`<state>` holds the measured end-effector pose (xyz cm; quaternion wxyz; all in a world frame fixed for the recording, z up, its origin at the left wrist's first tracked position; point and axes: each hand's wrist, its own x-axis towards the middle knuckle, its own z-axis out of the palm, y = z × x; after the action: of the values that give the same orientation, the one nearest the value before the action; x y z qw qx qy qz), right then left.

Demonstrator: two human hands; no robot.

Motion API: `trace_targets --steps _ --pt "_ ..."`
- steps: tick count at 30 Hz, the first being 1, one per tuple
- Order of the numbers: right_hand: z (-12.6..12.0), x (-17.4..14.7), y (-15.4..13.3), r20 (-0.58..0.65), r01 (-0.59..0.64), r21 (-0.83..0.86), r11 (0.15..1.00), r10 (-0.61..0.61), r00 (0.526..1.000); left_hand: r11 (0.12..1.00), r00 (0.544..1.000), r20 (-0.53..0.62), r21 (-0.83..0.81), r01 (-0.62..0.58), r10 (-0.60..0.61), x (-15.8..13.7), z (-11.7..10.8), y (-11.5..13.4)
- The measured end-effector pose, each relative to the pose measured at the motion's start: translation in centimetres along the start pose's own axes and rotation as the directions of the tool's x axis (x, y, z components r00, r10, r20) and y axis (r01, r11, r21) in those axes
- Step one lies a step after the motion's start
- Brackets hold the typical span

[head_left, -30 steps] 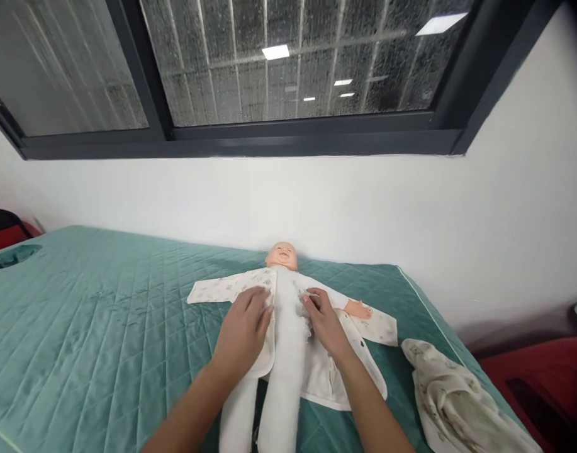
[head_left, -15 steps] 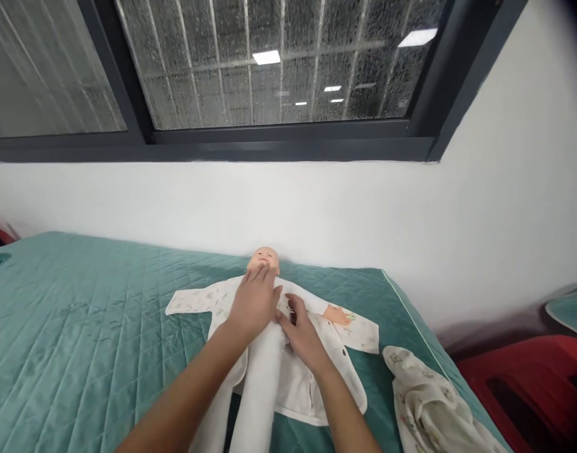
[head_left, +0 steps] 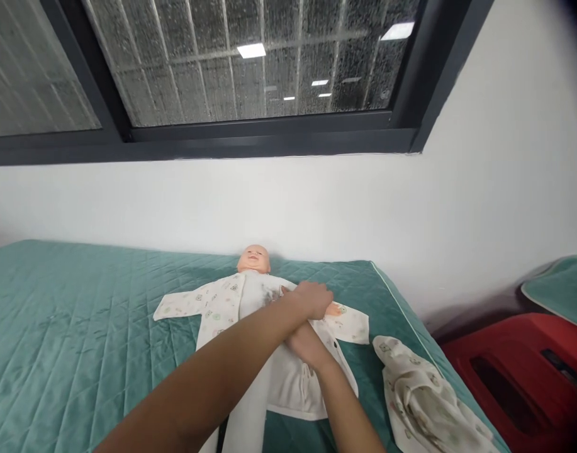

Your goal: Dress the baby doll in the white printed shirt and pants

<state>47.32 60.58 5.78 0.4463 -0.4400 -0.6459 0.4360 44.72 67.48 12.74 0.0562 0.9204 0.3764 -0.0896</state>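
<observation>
Shifted off the chest of the doll (head_left: 251, 294) since a moment ago, the left hand (head_left: 315, 299) now crosses over the right hand (head_left: 304, 345) beside the doll's outstretched arm, its fingers curled in; I cannot tell whether either hand grips anything, the right one's fingers being mostly hidden. One doll lies face up on one green quilted cover (head_left: 94, 352), one printed jacket (head_left: 219, 303) partly open about it; one crumpled cloth (head_left: 420, 396) and one red seat (head_left: 505, 362) lie rightward.

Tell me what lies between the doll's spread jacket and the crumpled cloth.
A strip of the green quilted cover lies between the jacket and the crumpled cloth, as the head view shows.
</observation>
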Motion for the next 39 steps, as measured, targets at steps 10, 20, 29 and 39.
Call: trace_targets --steps 10,20,29,39 --pt "-4.8 0.0 -2.4 -0.15 -0.241 -0.52 0.82 0.19 0.97 0.989 0.993 -0.096 -0.136 0.061 -0.074 -0.9 -1.3 -4.0" --pt "-8.6 0.7 1.4 -0.357 -0.438 -0.455 0.776 0.291 0.887 0.992 0.991 -0.133 -0.114 -0.048 0.033 -2.5 0.1 -3.8" --pt "-11.0 0.0 0.3 -0.437 -0.257 0.4 0.88 0.43 0.79 0.992 0.99 -0.069 0.007 -0.123 0.123 -3.6 0.4 -3.3" --pt "-7.8 1.0 -3.4 -0.349 -0.046 0.603 0.797 0.314 0.883 0.997 0.994 -0.1 0.065 -0.028 0.034 -3.2 1.5 -2.6"
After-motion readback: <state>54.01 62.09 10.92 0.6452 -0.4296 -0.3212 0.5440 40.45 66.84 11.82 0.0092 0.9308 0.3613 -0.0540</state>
